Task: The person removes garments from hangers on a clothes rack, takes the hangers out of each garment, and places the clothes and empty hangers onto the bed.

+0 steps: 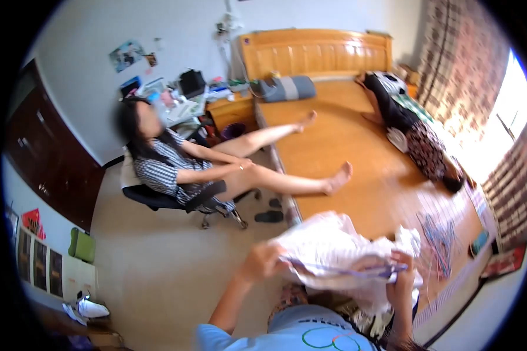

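Observation:
A white garment is stretched between my two hands, bunched and hanging over the near edge of the bed. Along its near side runs a thin purple clothes hanger. My left hand is closed at the left end of the cloth, blurred, near the hanger's end. Closed around the right end of the hanger and the fabric beside it is my right hand. The folds hide part of the hanger. Just right of the garment, several loose hangers lie in a heap on the bed.
A wooden bed fills the middle and right. One person sits in an office chair, feet on the bed; another person lies along its far right side. Slippers are on the floor. A cluttered desk stands behind.

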### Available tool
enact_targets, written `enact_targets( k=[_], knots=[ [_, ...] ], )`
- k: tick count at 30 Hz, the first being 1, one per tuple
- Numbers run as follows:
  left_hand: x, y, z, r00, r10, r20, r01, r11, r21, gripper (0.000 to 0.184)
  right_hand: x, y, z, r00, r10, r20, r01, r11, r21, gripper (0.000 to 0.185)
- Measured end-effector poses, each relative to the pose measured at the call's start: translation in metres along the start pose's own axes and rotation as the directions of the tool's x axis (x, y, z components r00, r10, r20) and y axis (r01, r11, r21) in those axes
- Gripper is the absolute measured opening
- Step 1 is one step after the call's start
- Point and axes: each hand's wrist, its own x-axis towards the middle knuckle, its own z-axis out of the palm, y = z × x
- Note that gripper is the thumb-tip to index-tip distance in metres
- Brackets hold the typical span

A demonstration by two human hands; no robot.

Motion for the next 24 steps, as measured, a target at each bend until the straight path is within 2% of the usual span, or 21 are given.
enact_targets(
  k=[1,2,4,6,7,8,9,10,14,16,18,20,22,23,24],
  knots=[
    [-0.01,0.01,-0.004,0.974,-0.09,0.21,0.081,0.995,0.052,0.028,-0.005,-0.003,0.008,0.999,-0.024,0.034,0.026,0.997,-0.073,0.03],
    [-0.021,0.017,-0.008,0.891,-0.129,0.436,0.1,0.991,0.088,0.026,-0.009,-0.012,0.013,0.995,-0.079,0.058,0.085,0.991,-0.108,0.024],
    [-0.047,0.03,-0.01,0.886,-0.101,0.452,0.094,0.995,0.038,0.025,-0.027,-0.017,0.021,0.99,-0.016,0.139,0.012,1.0,0.029,0.017],
    [-0.067,0.05,-0.026,0.857,-0.183,0.481,0.202,0.979,0.013,0.026,-0.035,-0.032,0.024,0.986,-0.112,0.123,0.116,0.993,-0.023,0.012],
    [-0.079,0.058,-0.026,0.884,-0.22,0.414,0.198,0.976,0.095,0.024,-0.039,-0.034,0.024,0.982,-0.147,0.12,0.151,0.988,-0.021,0.012],
    [-0.089,0.065,-0.031,0.881,-0.237,0.409,0.215,0.971,0.1,0.024,-0.041,-0.038,0.026,0.977,-0.175,0.124,0.175,0.985,0.009,0.01],
    [-0.099,0.07,-0.04,0.958,-0.196,0.209,0.175,0.978,0.118,0.023,-0.041,-0.042,0.025,0.965,-0.22,0.144,0.219,0.976,0.022,0.011],
    [-0.11,0.075,-0.047,0.99,-0.14,-0.002,0.139,0.98,0.143,0.022,-0.039,-0.046,0.024,0.95,-0.263,0.166,0.262,0.965,0.031,0.012],
    [-0.14,0.113,-0.115,0.931,-0.347,-0.118,0.362,0.822,0.44,0.019,-0.018,-0.083,0.016,0.917,-0.357,0.179,0.371,0.927,-0.047,0.017],
    [-0.133,0.121,-0.164,0.924,-0.333,-0.186,0.382,0.792,0.477,0.018,0.0,-0.11,0.022,0.893,-0.413,0.177,0.426,0.904,-0.037,0.019],
    [-0.133,0.123,-0.216,0.929,-0.306,-0.208,0.367,0.69,0.624,0.022,0.028,-0.134,0.036,0.796,-0.583,0.16,0.59,0.807,0.006,0.021],
    [-0.123,0.131,-0.262,0.888,-0.351,-0.296,0.454,0.579,0.677,0.023,0.052,-0.169,0.051,0.794,-0.543,0.272,0.57,0.821,-0.025,0.023],
    [-0.122,0.129,-0.306,0.887,-0.321,-0.332,0.454,0.48,0.751,0.016,0.081,-0.198,0.078,0.676,-0.699,0.236,0.73,0.678,-0.083,0.025],
    [-0.121,0.13,-0.326,0.882,-0.303,-0.361,0.467,0.462,0.754,0.016,0.091,-0.219,0.09,0.617,-0.768,0.169,0.787,0.606,-0.117,0.025],
    [-0.124,0.129,-0.347,0.903,-0.212,-0.373,0.429,0.435,0.792,0.016,0.1,-0.242,0.103,0.548,-0.83,0.101,0.833,0.53,-0.157,0.025]
  ],
)
